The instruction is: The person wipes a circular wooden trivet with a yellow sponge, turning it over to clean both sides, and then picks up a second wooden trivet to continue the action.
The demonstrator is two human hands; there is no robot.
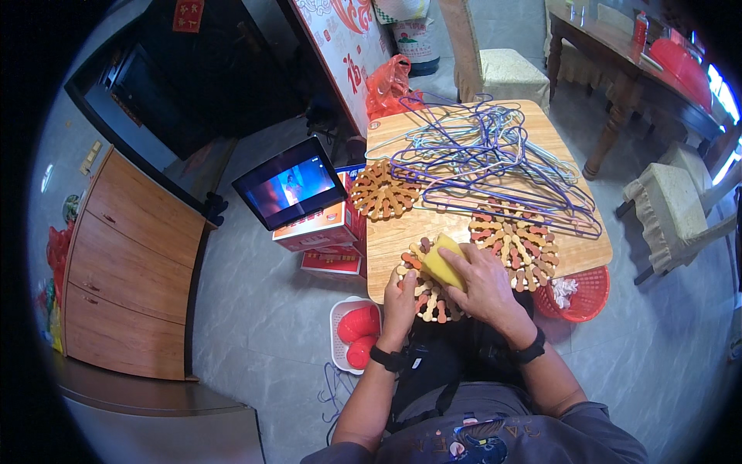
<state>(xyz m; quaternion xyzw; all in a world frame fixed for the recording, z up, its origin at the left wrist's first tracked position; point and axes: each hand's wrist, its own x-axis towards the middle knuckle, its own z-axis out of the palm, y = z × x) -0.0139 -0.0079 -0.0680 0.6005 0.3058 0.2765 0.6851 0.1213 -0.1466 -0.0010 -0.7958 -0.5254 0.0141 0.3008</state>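
Observation:
My right hand point(487, 288) is closed on a yellow sponge or folded cloth point(443, 267), pressed against a round wooden trivet point(433, 301) made of small bone-shaped pieces in light and reddish brown. With its fingers wrapped on the trivet's left edge, my left hand point(398, 305) steadies it at the table's near edge. Part of the trivet is hidden under the yellow thing and my hands. A second trivet point(533, 251) lies just right of my right hand, partly under the hangers. Another, browner trivet point(384, 190) rests at the table's left edge.
A tangled pile of purple and pale blue hangers point(495, 162) covers the far part of the wooden table point(583, 246). To the left, a tablet point(290, 185) stands by red-and-white boxes point(317, 228). A white basket point(337, 329) and red basket point(591, 298) flank my knees.

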